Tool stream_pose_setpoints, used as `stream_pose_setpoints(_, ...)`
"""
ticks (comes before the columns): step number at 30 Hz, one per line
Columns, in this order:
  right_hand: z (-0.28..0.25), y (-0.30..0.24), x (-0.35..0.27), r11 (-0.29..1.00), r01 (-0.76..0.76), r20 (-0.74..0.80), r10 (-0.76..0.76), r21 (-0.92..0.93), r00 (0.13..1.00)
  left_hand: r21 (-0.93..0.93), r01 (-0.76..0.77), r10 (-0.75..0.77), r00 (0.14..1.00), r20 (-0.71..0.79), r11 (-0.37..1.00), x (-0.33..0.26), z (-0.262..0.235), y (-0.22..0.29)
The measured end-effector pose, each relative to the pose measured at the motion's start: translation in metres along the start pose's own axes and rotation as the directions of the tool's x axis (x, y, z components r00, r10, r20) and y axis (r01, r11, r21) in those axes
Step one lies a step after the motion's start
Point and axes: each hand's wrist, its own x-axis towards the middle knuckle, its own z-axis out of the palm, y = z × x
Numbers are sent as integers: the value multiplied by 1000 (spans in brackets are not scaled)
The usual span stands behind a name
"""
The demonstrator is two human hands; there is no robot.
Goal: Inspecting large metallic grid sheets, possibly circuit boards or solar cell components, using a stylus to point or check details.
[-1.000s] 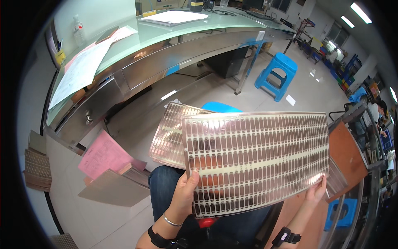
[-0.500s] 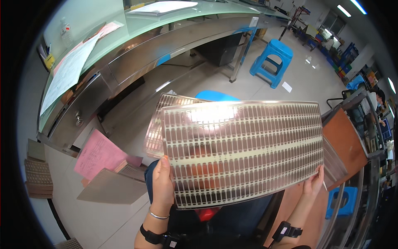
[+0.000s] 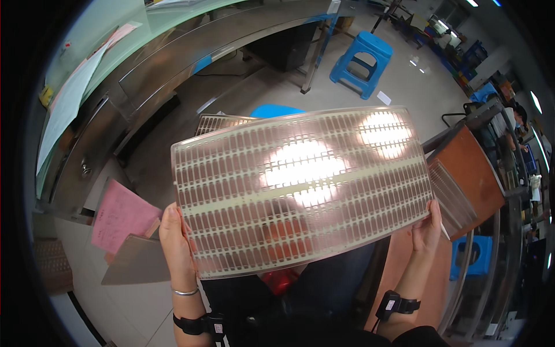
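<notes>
A large, shiny, copper-coloured circuit board panel [image 3: 231,202], patterned with rows of small dark rectangles, is held up before me, tilted, with bright glare on its face. My left hand [image 3: 176,237] is closed on its lower left edge, the thumb lying along the side. At the lower right corner my right hand [image 3: 426,228] grips the panel, its fingers partly behind it. A thin white stick [image 3: 444,226] juts out beside the right hand; how it is held is hidden. Behind the top left of the panel shows the edge of another similar panel [image 3: 222,122].
A glass-topped metal desk [image 3: 139,69] with papers runs along the left and back. Blue stools [image 3: 370,58] stand on the floor. Pink paper [image 3: 122,217] and a grey board [image 3: 136,263] are at left. More panels [image 3: 454,188] lie on a brown board [image 3: 477,176] at right.
The panel and both hands have shifted left and a little up in the picture. The panel has tilted, moving and widening the glare. It covers more of the panel behind.
</notes>
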Motion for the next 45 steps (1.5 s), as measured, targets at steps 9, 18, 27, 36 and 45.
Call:
stream_pose_setpoints(9,57,-7,-12,933,18,-106,-60,-359,992,91,-27,30,999,-30,995,7,-22,-14)
stream_pose_setpoints(18,43,-10,-13,976,23,24,-18,-218,1000,261,-95,101,995,-7,961,11,-39,-19)
stream_pose_setpoints(27,41,-12,-13,967,45,98,-21,-252,995,352,-100,127,990,-56,931,16,-39,-24)
stream_pose_setpoints(36,29,-13,-20,965,1,169,44,-261,985,481,-211,294,950,-104,851,14,-41,-25)
stream_pose_setpoints(45,28,-15,-24,965,-3,218,62,-262,974,487,-163,297,931,-212,858,1,-30,-3)
